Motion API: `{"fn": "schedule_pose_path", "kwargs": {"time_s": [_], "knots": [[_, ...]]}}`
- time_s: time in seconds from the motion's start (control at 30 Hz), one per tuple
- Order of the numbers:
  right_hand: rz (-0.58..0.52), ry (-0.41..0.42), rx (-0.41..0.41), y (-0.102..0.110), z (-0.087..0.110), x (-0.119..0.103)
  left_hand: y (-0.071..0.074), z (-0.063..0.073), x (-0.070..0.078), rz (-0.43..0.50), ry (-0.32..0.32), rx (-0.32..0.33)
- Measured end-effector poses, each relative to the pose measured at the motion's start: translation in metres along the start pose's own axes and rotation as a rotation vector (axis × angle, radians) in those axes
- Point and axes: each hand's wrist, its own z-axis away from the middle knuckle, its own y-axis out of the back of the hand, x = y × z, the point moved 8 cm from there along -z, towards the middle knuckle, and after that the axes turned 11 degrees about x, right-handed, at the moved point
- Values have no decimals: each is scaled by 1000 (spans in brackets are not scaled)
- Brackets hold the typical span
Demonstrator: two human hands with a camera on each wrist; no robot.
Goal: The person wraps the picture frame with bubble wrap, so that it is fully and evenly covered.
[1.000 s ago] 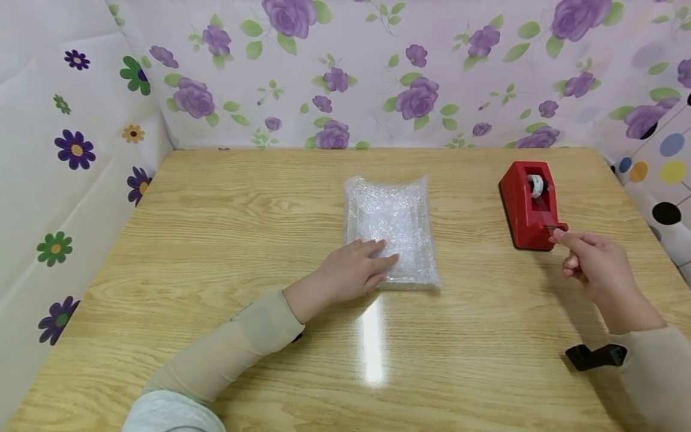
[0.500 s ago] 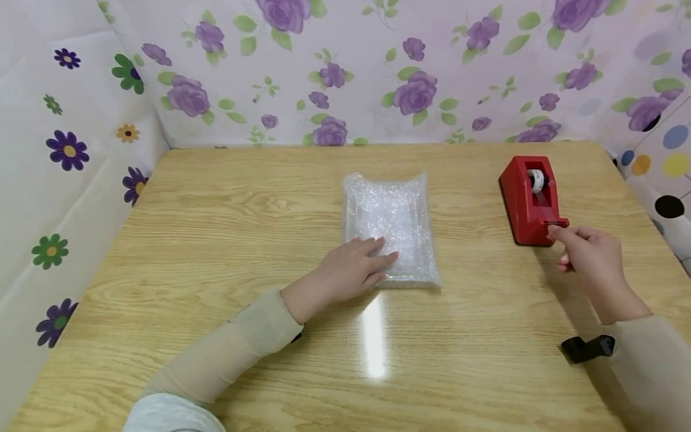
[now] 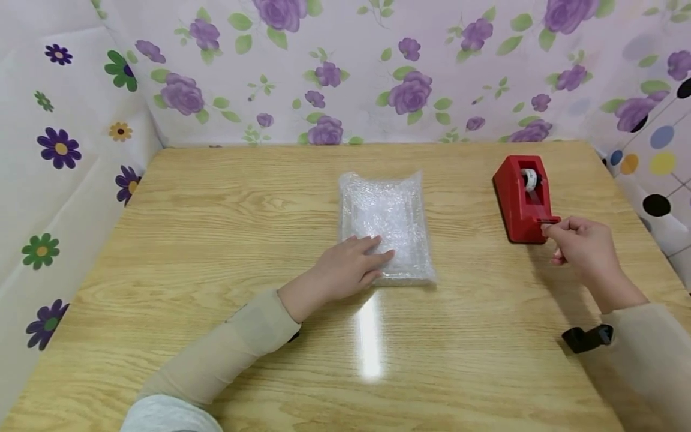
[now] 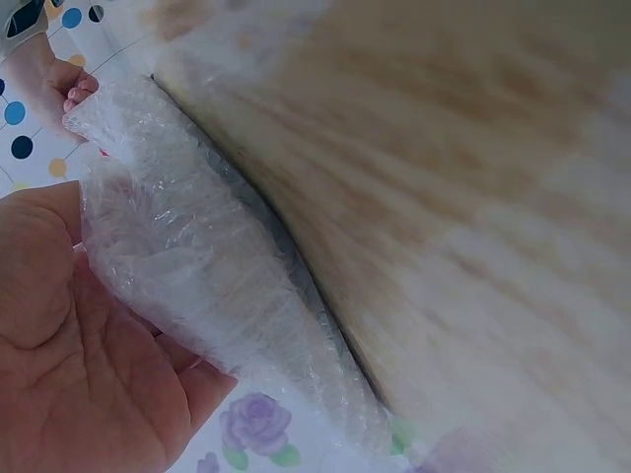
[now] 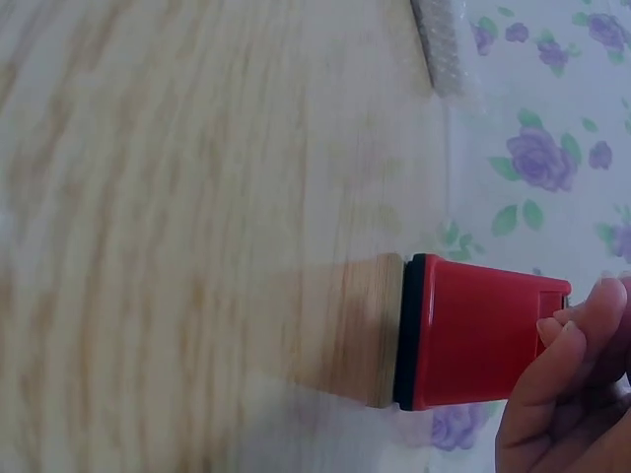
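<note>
A flat package in bubble wrap (image 3: pixel 385 210) lies on the table near its middle. My left hand (image 3: pixel 348 267) rests on the package's near left part with the fingers spread; in the left wrist view its palm (image 4: pixel 94 365) lies along the wrapped edge. To the right stands a red tape dispenser (image 3: pixel 520 210), with a roll of clear tape (image 3: pixel 529 179) in it and a strip running down to the cutter. At that cutter my right hand (image 3: pixel 585 249) pinches the tape end between thumb and forefinger. The fingertips (image 5: pixel 562 333) hide most of the pinched end.
Light wood-grain table (image 3: pixel 216 240) lies under everything. Flower-printed sheeting (image 3: pixel 367 72) hangs along the back and left, and dotted sheeting (image 3: pixel 661 174) stands at the right. A black camera mount (image 3: pixel 587 338) sticks out from the right sleeve.
The head view has shifted a little. My left hand stays on the package, and my right fingertips stay at the dispenser's cutter with hardly any movement.
</note>
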Motion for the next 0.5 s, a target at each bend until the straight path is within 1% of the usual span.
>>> {"fn": "schedule_pose_path", "kwargs": {"time_s": [0.27,0.4,0.5], "knots": [[65,0,-20,0,-1,0,0,1,0,-5,1,-15],[128,24,-14,2,-2,-4,2,1,0,6,9,-12],[155,44,-13,3,-2,-6,2,1,-1,9,19,-14]]}}
